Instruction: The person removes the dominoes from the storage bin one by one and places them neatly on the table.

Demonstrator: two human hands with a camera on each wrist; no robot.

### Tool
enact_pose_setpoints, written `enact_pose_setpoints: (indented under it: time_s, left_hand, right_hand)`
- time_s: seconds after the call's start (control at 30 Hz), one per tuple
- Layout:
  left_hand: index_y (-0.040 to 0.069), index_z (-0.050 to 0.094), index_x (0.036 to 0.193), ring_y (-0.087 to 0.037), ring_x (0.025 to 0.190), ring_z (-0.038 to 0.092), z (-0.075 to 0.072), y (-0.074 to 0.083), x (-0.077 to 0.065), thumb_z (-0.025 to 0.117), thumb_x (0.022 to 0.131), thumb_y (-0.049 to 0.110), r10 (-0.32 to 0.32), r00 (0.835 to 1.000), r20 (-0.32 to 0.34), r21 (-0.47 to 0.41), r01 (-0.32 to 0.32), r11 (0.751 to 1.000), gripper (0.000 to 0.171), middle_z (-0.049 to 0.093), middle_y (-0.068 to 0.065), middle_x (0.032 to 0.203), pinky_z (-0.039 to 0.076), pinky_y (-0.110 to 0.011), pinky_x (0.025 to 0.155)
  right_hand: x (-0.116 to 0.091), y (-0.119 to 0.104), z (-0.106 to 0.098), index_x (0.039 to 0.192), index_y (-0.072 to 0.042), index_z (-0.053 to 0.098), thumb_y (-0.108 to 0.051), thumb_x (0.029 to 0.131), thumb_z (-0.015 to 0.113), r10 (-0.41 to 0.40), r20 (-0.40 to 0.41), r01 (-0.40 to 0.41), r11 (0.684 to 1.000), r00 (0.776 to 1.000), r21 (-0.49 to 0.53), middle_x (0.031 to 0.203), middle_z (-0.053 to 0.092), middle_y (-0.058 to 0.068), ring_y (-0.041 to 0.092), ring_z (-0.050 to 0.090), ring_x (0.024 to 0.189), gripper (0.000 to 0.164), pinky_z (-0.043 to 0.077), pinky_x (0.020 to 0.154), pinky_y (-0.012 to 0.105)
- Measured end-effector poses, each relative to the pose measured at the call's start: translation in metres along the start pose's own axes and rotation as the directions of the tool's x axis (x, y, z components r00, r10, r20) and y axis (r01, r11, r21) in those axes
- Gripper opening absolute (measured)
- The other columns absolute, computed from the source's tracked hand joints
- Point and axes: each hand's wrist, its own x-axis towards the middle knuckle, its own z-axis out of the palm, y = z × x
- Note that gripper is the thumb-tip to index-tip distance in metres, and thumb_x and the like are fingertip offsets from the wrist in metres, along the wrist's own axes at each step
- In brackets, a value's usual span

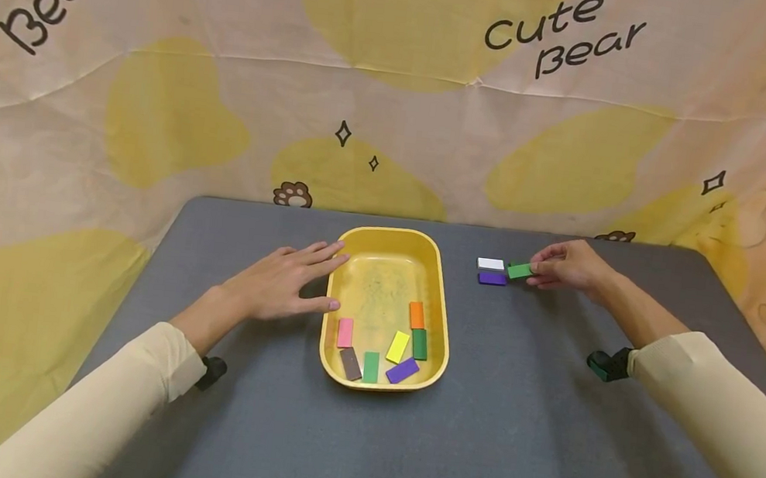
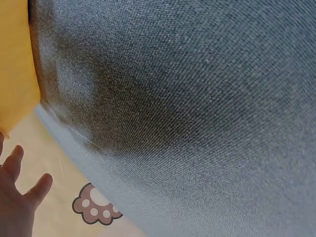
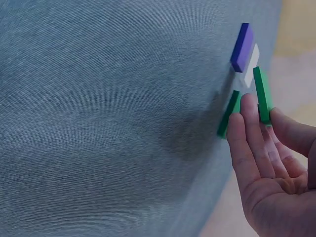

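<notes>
My right hand (image 1: pixel 572 265) pinches a light green block (image 1: pixel 520 270) between thumb and fingers above the table's far right part. In the right wrist view, the held green block (image 3: pixel 263 96) is tilted up, and another green block (image 3: pixel 229 114) lies beside the fingertips. Just left of the hand, a white block (image 1: pixel 490 264) and a purple block (image 1: pixel 492 279) lie one behind the other. My left hand (image 1: pixel 284 279) has its fingers spread at the left rim of a yellow tray (image 1: pixel 445 316); the left wrist view catches only part of that hand (image 2: pixel 17 202).
Inside the tray's near half lie several blocks: pink (image 1: pixel 345 332), brown (image 1: pixel 350 363), green (image 1: pixel 371 367), yellow (image 1: pixel 397 346), purple (image 1: pixel 403 370), orange (image 1: pixel 416 315) and dark green (image 1: pixel 419 344). A printed cloth (image 1: pixel 396 116) hangs behind the grey table (image 1: pixel 360 455).
</notes>
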Motion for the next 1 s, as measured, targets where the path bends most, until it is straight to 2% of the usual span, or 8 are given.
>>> enact_pose_setpoints:
  time_s: [0.2,0.43,0.8,1.0]
  left_hand:
    - [0.02,0.026,0.159,-0.03,0.15,0.022,0.0,0.0,0.001,0.043,0.094,0.071,-0.002,1.0,0.002,0.003,0.002,1.0,0.085,0.017,0.0,0.165,0.03,-0.058,0.111]
    - [0.021,0.024,0.16,-0.03,0.15,0.022,0.001,-0.001,0.001,0.042,0.093,0.073,0.001,1.0,0.002,0.004,-0.001,1.0,0.086,0.017,0.0,0.165,0.029,-0.059,0.111]
    - [0.02,0.027,0.159,-0.029,0.15,0.023,0.002,-0.003,-0.001,0.045,0.094,0.07,0.013,1.0,-0.02,-0.001,-0.013,1.0,0.084,0.018,0.0,0.165,0.03,-0.058,0.11]
    - [0.02,0.026,0.159,-0.03,0.149,0.024,0.001,-0.002,-0.001,0.045,0.094,0.07,0.017,1.0,-0.019,-0.001,-0.017,1.0,0.084,0.018,0.0,0.165,0.03,-0.057,0.11]
  right_hand:
    - [0.002,0.009,0.0,0.128,0.018,0.048,-0.007,0.102,0.055,0.044,0.001,-0.044,0.999,0.999,0.007,0.094,0.068,0.011,0.016,0.072,0.084,0.037,0.056,0.085,0.038]
    - [0.006,0.019,-0.001,0.128,0.019,0.048,-0.006,0.101,0.056,0.049,-0.017,-0.049,0.999,0.999,-0.012,0.088,0.07,0.007,0.013,0.072,0.077,0.037,0.058,0.077,0.033]
    - [0.007,0.02,0.003,0.12,0.02,0.056,-0.004,0.098,0.061,-0.02,-0.052,0.012,0.988,0.998,-0.155,0.087,0.071,0.013,0.013,0.071,0.07,0.033,0.059,0.068,0.031]
    - [0.004,0.018,0.004,0.119,0.021,0.056,-0.003,0.098,0.06,-0.022,-0.067,0.01,0.985,0.998,-0.172,0.091,0.068,0.016,0.012,0.07,0.07,0.032,0.059,0.068,0.031]
